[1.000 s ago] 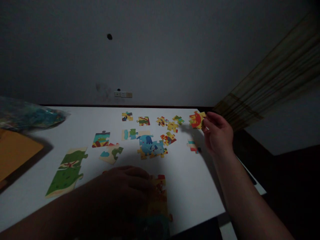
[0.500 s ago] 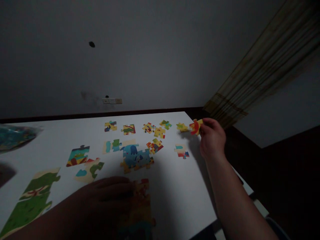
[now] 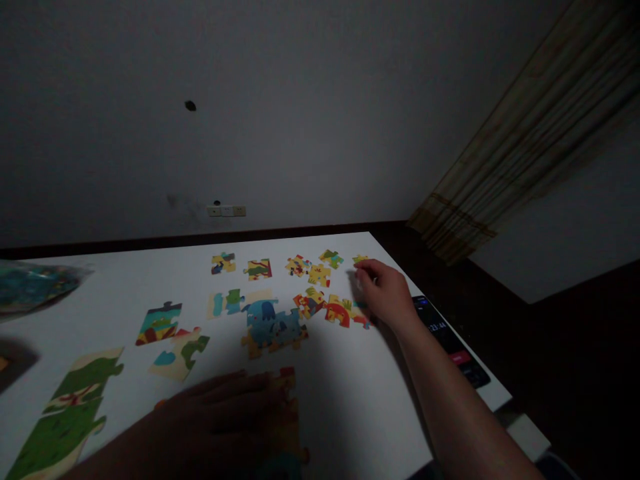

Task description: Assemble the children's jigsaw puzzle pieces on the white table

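Note:
My left hand [image 3: 215,417] lies flat, fingers stretched out, over an orange joined puzzle section [image 3: 287,407] that it partly hides. My right hand [image 3: 387,293] hovers at the table's right side, thumb and index finger bent and a little apart, with nothing seen between them. Just beyond its fingertips is a yellow puzzle piece [image 3: 360,258], partly covered. An orange-and-yellow puzzle piece [image 3: 339,311] lies left of this hand, beside a red-and-yellow piece [image 3: 309,302]. In the middle sits a joined blue elephant section [image 3: 263,320].
Several loose pieces, one with a brown stripe [image 3: 259,269], lie along the back of the white table [image 3: 350,393]. Green joined pieces [image 3: 65,417] are at the left. A plastic bag [image 3: 37,287] rests at the left edge, a phone [image 3: 450,340] at the right.
The orange-and-yellow piece has left my right hand and lies on the table. That hand has moved left, uncovering the phone. My left hand stays nearly in place.

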A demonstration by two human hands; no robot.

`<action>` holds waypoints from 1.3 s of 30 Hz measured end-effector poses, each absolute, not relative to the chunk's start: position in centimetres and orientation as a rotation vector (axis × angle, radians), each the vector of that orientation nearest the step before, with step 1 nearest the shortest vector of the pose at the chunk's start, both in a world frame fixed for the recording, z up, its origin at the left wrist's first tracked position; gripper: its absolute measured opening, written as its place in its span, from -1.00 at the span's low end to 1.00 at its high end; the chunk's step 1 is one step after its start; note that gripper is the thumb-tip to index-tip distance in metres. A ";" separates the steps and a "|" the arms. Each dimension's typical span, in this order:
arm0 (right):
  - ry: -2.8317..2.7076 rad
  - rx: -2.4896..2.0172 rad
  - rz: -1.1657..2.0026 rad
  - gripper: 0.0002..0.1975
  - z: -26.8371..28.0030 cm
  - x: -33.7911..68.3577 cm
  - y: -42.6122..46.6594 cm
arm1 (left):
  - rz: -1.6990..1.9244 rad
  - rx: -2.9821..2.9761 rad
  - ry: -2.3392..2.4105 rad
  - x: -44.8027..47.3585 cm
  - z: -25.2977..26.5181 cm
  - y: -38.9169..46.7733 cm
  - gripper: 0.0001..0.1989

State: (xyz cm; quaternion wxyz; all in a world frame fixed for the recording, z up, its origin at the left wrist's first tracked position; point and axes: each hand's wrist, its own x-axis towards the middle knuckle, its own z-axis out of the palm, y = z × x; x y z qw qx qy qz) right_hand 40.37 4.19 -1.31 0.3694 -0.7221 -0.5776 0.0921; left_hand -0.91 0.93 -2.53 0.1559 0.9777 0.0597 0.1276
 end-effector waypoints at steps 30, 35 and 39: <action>-1.659 -2.061 0.451 -0.32 -1.4 42.9 6.2 | 0.285 2.528 0.333 0.0 0.8 -0.4 -0.26; -1.736 -2.045 0.461 -0.40 -1.2 42.5 6.2 | 0.294 2.512 0.332 0.0 0.6 -0.4 -0.32; -1.763 -2.020 0.474 -0.36 -1.2 42.3 6.2 | 0.256 2.542 0.354 -0.1 0.4 -0.4 -0.33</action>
